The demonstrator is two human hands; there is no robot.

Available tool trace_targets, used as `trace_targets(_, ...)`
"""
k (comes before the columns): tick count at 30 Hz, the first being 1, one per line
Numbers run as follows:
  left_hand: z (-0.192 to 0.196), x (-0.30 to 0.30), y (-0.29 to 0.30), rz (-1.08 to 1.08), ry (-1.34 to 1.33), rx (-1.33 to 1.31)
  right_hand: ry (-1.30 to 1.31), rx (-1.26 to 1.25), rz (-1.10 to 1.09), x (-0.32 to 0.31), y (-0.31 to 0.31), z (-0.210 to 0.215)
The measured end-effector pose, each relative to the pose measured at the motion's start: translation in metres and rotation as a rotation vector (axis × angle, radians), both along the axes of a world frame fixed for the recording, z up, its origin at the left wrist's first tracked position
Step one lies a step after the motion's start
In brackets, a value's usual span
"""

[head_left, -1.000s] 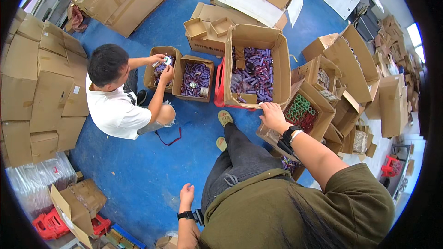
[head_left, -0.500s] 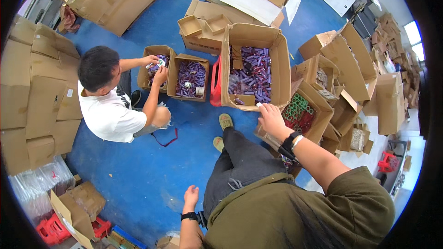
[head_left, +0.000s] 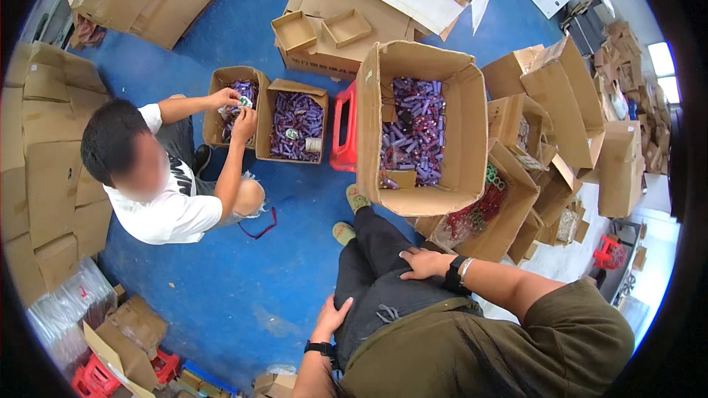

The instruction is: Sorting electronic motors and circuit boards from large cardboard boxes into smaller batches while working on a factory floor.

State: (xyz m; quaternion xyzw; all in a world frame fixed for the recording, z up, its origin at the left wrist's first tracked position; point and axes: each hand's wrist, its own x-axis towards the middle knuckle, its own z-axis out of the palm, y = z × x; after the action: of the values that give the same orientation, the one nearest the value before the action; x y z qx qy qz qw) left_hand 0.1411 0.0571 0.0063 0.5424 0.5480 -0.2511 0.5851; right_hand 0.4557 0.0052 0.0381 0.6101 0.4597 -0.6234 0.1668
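Blue floor point(head_left: 221, 295) lies left of the left hand point(head_left: 333, 318). That hand and the right hand point(head_left: 425, 262) rest, loosely spread, on the dark trousers point(head_left: 380, 284); ahead of the right one stands a large cardboard box point(head_left: 466, 110) holding purple cylinders point(head_left: 422, 114)

Dark printing on brown carton point(head_left: 324, 57), black lettering on white shirt point(head_left: 166, 210)

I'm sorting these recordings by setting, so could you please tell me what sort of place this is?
Probably a workshop or storeroom where small parts are handled: a large open carton holds many purple cylinders, a co-worker works over a smaller carton, and cardboard boxes stand stacked at the left.
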Motion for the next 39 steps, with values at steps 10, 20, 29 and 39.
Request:
trace_targets(10, 0.037, -0.041, 0.048, -0.303, 0.219, 0.025, -0.046, 0.124, -0.064, -0.043, 0.013, 0.013)
trace_targets(20, 0.045, -0.121, 0.087, -0.53, -0.011, -0.012, 0.186, -0.205, -0.196, -0.135, -0.007, 0.031)
trace_targets(29, 0.035, -0.106, 0.07, -0.534, -0.078, 0.187, 0.359, -0.136, -0.184, -0.129, -0.036, -0.016)
trace_targets(39, -0.104, -0.035, 0.179, -0.206, -0.183, 0.581, -0.169, 0.182, -0.629, -0.097, 0.002, -0.101)
